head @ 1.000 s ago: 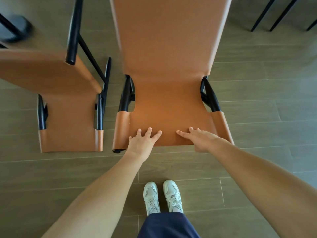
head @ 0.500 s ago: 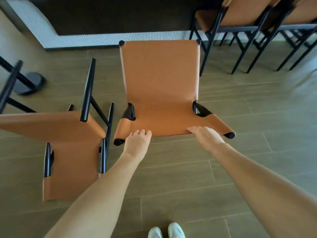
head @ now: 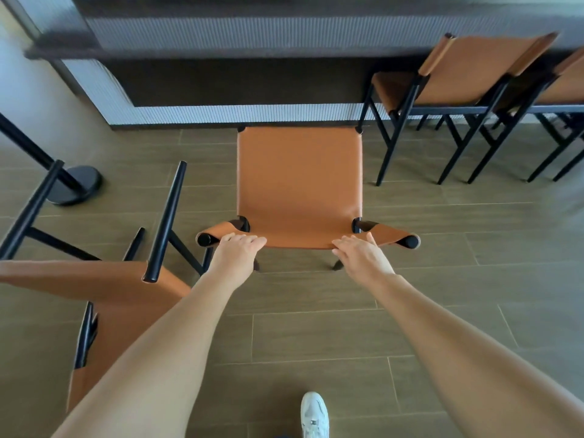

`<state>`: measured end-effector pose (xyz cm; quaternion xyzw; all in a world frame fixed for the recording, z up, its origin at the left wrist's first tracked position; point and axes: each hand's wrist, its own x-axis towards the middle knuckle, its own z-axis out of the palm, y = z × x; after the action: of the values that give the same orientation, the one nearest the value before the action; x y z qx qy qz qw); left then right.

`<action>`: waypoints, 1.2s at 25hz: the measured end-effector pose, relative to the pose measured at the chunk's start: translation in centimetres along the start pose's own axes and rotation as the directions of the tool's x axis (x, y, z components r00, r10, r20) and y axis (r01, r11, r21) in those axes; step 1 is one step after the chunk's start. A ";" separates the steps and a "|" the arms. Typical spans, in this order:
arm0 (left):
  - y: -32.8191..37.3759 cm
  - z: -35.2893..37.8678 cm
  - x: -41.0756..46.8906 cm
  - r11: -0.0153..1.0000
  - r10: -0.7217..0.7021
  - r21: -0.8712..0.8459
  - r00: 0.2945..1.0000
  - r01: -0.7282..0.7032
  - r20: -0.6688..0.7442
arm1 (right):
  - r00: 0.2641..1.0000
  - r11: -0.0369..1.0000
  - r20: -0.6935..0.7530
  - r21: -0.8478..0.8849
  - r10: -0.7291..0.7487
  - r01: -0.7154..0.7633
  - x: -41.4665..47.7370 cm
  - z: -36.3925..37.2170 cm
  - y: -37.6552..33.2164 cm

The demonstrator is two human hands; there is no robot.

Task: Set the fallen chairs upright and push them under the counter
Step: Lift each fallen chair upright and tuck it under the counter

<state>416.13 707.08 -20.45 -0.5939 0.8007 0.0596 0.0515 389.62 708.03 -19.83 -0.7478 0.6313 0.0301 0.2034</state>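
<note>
1. The middle chair (head: 299, 184) stands upright on the wood-plank floor (head: 316, 343). Its tan seat faces away from the person, and the seat's far edge is close to the foot of the ribbed front panel (head: 221, 113) under the dark tabletop (head: 57, 49).
2. The left hand (head: 237, 252) grips the top edge of this chair's backrest near its left end, with the fingers curled forward over the edge.
3. The right hand (head: 360, 256) holds the same edge near its right end. The thumb lies up over the tan leather and the fingers run along the edge. From this angle it is hard to see how far they wrap behind it, but it looks like a narrow hold.
4. Both forearms reach out from the near edge of the view, well apart from each other.
5. A second tan chair (head: 120, 298) lies tipped over on the floor to the left, near the person, with its black legs sticking out toward the far side. One leg ends just beside the middle chair's left corner.
6. At the far right, two upright chairs (head: 467, 67) stand side by side with their seats tucked under the tabletop.
7. A black round post base (head: 74, 184) sits on the floor at the far left.
8. One white shoe (head: 314, 415) shows at the near edge.
</note>
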 end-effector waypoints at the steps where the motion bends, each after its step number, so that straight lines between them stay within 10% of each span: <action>1: -0.2 -0.3 0.8 1.000 -0.008 -0.002 1.000 0.008 0.004 | 1.000 1.000 0.008 0.000 0.004 -0.004 0.7 -0.5 0.0; 30: -6.3 -6.4 20.2 0.995 0.008 -0.103 0.998 -0.002 0.060 | 0.960 0.916 -0.105 0.341 0.261 -0.212 17.9 -9.3 0.9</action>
<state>416.22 685.21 -17.38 -0.5917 0.7961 0.1189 0.0447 390.35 688.06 -16.93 -0.6219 0.7268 -0.1059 0.2715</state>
